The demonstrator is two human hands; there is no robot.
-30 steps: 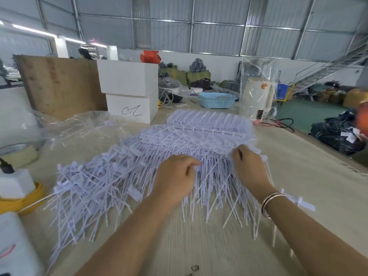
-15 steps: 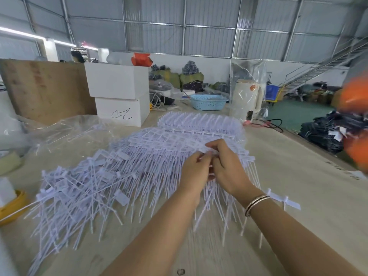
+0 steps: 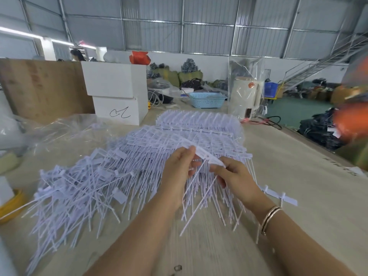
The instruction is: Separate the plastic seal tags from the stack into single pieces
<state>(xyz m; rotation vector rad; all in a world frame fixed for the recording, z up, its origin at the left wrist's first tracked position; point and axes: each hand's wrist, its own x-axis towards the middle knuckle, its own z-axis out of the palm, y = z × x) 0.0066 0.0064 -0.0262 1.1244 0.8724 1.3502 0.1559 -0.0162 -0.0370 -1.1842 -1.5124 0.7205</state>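
Warehouse worktable [image 3: 298,196], pale wood: left hand [image 3: 179,172] and right hand [image 3: 235,178] each pinch one strip of joined seal tags [image 3: 207,156], lifted just above the stack [image 3: 189,136]. Loose single tags [image 3: 79,188] lie heaped to the left; two white boxes [image 3: 117,92] and a blue basket [image 3: 207,99] stand beyond.

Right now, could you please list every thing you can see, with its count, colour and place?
stack of joined seal tags: one, white, table centre
loose seal tags: many, white, left pile
held tag strip: one, white, between both hands
boxes: two, white, stacked behind
basket: one, light blue, far centre
plastic bag: one, clear, left
wooden board: one, brown, far left
left hand: pinches strip
right hand: pinches strip, bracelet on wrist
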